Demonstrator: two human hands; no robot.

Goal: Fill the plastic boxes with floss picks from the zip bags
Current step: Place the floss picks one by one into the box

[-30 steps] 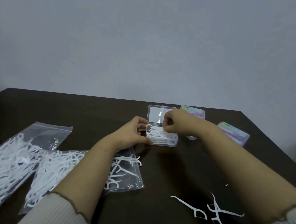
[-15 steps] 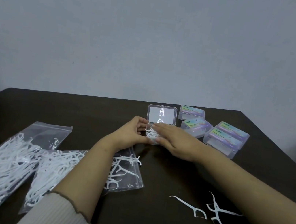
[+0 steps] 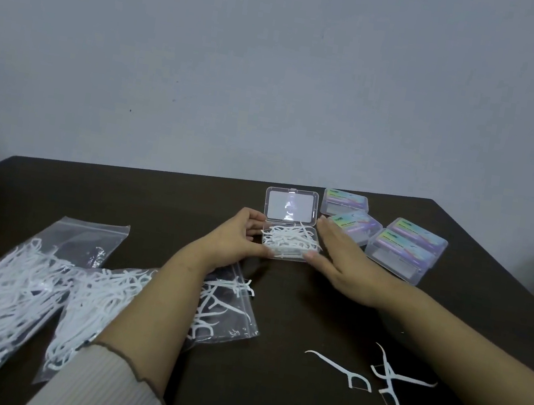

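With right hand (image 3: 341, 263) now lifted off, fingers straight beside box (image 3: 288, 245), left hand (image 3: 236, 237) gripping its edge, exposing heaped picks (image 3: 291, 239), nearing lid-closing.

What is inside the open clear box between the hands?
The open box holds a loose heap of white floss picks, some poking over its rim. The box floor beneath the heap is covered, so how deep the heap goes cannot be seen.
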